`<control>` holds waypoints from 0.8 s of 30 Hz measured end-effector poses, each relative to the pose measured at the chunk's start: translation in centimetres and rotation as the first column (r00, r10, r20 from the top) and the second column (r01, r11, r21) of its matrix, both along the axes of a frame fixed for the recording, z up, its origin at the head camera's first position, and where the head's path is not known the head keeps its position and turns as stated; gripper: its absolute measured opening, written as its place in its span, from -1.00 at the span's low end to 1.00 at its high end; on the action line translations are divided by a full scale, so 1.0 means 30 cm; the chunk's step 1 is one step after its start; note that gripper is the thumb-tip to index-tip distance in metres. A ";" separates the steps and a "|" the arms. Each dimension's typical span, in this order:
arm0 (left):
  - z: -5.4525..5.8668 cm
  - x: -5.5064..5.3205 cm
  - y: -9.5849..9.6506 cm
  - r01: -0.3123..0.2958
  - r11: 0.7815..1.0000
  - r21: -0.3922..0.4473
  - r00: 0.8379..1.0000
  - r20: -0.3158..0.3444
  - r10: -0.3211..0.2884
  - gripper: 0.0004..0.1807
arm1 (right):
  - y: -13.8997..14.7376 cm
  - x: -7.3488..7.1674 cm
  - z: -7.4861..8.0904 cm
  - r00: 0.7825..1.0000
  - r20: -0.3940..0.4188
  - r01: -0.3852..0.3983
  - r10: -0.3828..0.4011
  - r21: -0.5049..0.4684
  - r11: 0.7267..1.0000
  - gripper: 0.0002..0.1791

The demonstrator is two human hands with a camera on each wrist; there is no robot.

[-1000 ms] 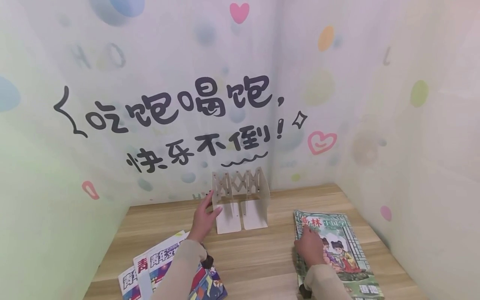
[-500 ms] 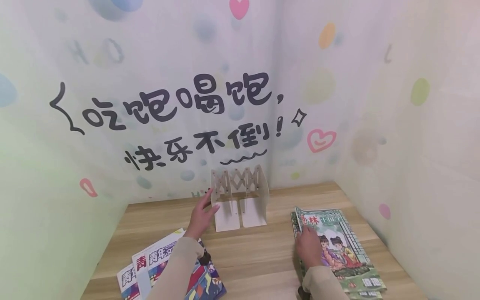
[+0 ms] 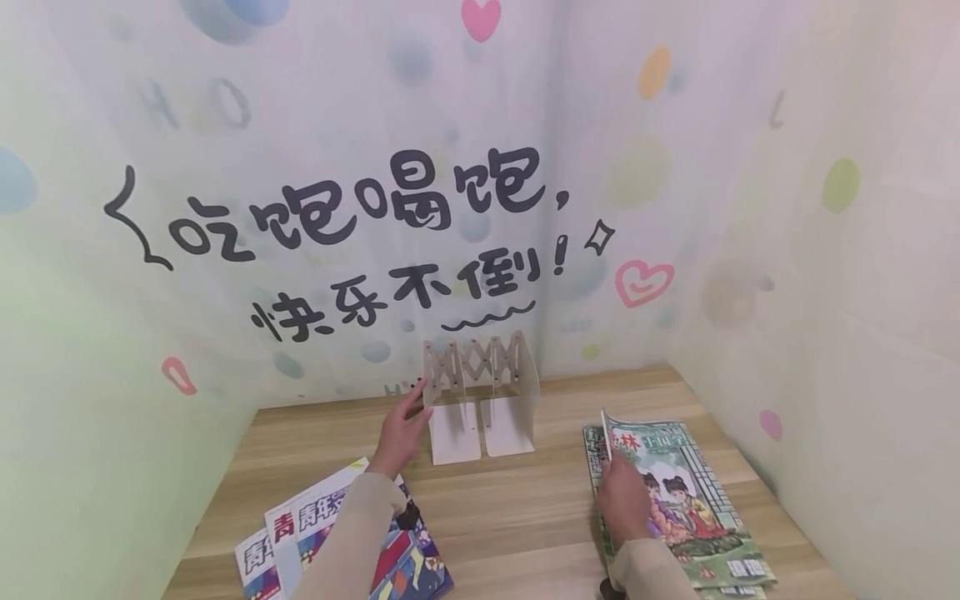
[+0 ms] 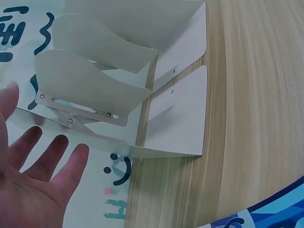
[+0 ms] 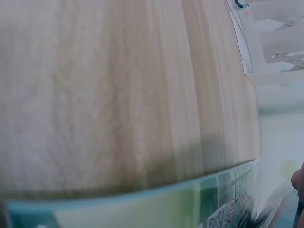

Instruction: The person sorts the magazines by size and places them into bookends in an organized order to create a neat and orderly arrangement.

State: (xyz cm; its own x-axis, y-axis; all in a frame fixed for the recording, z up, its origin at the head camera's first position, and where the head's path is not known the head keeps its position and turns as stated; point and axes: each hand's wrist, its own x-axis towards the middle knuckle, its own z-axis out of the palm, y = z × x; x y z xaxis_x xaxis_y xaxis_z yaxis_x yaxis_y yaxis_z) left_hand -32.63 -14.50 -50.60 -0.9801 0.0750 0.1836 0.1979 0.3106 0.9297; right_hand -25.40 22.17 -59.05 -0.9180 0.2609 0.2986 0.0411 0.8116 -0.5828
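A white expandable metal book rack (image 3: 455,435) with upright plates and crossed links stands at the table's back. My left hand (image 3: 400,440) is at its left side, fingers extended; the left wrist view shows the palm and spread fingers (image 4: 56,147) against the outer plate. On the right, my right hand (image 3: 624,497) pinches the left edge of a green illustrated magazine (image 3: 693,521), and that edge is raised. Another green magazine (image 3: 592,442) lies beneath it. In the right wrist view, fingertips (image 5: 299,180) show at the right border, above a magazine (image 5: 180,204).
Several magazines (image 3: 258,554) with blue and red covers lie fanned on the left of the wooden table (image 3: 517,517), partly under my left forearm. A printed curtain (image 3: 360,125) with large lettering hangs close behind and around the table.
My right hand has shifted slightly right and lifted the top magazine's left edge away from the one below. The left hand has stayed by the rack.
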 end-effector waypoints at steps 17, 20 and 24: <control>-0.002 -0.003 0.011 -0.027 0.999 -0.039 0.999 -0.048 0.025 -0.38 | -0.031 0.023 0.027 0.998 -0.054 -0.009 0.011 0.034 0.999 -0.66; -0.002 -0.006 0.009 -0.021 0.998 -0.055 0.999 -0.050 0.018 -0.37 | -0.036 0.031 0.031 0.999 -0.049 -0.010 0.012 0.042 0.999 -0.66; 0.001 -0.006 0.008 -0.007 0.995 -0.104 0.998 -0.065 0.001 -0.39 | -0.045 0.041 0.037 0.999 -0.043 -0.016 0.018 0.055 0.998 -0.68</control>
State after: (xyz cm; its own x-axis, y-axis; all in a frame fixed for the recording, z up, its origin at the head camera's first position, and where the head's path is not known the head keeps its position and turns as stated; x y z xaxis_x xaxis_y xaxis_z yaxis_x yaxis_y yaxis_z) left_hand -32.81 -14.25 -50.57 -0.9668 0.0932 0.2379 0.2551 0.4058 0.8777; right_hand -24.17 20.83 -57.95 -0.9079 0.2275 0.3520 0.0024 0.8427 -0.5383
